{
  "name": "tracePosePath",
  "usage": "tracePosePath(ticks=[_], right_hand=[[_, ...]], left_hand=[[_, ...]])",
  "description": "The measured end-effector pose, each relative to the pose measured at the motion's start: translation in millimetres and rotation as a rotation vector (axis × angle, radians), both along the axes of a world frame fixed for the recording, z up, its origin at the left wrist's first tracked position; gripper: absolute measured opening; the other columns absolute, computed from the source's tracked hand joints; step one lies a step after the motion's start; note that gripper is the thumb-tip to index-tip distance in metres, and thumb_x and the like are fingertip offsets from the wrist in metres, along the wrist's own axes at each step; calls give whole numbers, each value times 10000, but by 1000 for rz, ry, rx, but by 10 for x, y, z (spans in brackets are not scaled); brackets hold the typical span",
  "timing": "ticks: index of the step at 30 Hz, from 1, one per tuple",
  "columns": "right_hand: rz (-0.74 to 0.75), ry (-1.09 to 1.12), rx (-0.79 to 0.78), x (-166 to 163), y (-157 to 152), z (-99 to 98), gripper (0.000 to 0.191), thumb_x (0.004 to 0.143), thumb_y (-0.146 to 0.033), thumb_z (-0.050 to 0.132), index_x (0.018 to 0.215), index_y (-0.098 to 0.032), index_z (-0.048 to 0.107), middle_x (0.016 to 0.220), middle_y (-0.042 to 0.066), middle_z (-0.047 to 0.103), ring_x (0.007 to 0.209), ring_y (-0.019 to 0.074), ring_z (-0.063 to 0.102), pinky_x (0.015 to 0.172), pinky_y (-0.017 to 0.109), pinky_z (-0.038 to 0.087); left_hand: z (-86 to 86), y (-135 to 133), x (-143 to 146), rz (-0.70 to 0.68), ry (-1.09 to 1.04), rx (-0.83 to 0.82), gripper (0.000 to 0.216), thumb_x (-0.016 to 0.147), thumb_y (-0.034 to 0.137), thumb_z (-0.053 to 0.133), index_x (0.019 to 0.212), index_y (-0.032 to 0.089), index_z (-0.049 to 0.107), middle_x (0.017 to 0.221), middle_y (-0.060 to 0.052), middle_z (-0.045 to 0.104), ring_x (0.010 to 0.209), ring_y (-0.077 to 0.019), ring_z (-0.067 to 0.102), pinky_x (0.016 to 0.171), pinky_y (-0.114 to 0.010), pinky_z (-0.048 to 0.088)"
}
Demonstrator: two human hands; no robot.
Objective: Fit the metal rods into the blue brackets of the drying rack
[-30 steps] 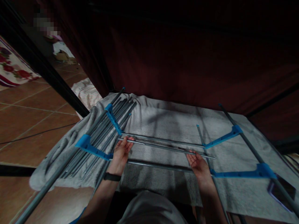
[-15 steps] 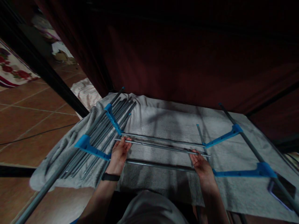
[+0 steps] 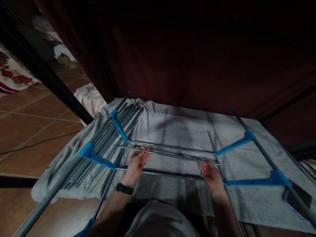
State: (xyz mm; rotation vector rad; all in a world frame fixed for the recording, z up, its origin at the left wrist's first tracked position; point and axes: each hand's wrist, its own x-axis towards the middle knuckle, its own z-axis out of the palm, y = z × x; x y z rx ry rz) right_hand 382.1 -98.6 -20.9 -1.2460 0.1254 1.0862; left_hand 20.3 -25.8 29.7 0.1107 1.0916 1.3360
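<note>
A thin grey metal rod runs left to right across a grey towel. My left hand pinches its left part with the fingertips. My right hand lies palm up under its right end, fingers curled lightly on it. Two more grey rods lie parallel, one behind and one in front. A blue plastic bracket meets them at the left. Another blue bracket sits at the right.
A bundle of grey rods with a second blue bracket lies at the left. A long grey pole with a blue bracket runs along the right. A phone lies at the towel's right edge. A dark red fabric wall stands behind, and brown tiled floor lies at the left.
My left hand has slid a little to the right along the rod. The rod has shifted slightly left, towards the left bracket. My right hand has barely moved.
</note>
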Motion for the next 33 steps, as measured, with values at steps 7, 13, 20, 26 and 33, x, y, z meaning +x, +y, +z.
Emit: tracePosePath(ticks=[7,13,20,26,33], right_hand=[[0,-19,75,84,-48,24,97,794,-164,711,847,-244,717,937,25,788,923,166,776,898,306,667],[-39,-59,91,159,-72,-32,202,669,-149,777,845,-235,732,962,32,797,936,182,773,941,295,640],[-70,-74,73,148,-85,-75,197,709,-183,812,860,-253,708,897,-13,764,838,147,752,874,267,647],[-80,-51,31,124,-51,-81,162,806,-215,796,850,-262,648,791,-45,699,719,127,723,783,234,661],[-52,-19,37,94,-43,-17,82,854,-193,717,860,-253,662,833,-12,726,762,130,745,788,225,663]], left_hand=[[10,53,-105,81,54,-41,214,919,-20,741,853,178,691,759,2,781,696,-151,797,718,-262,667],[-13,72,-197,94,76,-24,229,865,-15,804,848,189,701,760,12,781,709,-150,796,735,-266,666],[-41,43,-104,36,67,7,247,825,-61,803,885,165,723,780,-28,802,759,-176,820,795,-284,672],[-54,-11,-24,-7,55,20,263,819,-60,811,915,169,724,791,-14,806,757,-171,821,815,-290,683],[-62,-47,117,-46,38,-27,235,874,-69,738,861,164,710,832,-51,822,763,-178,819,776,-280,686]])
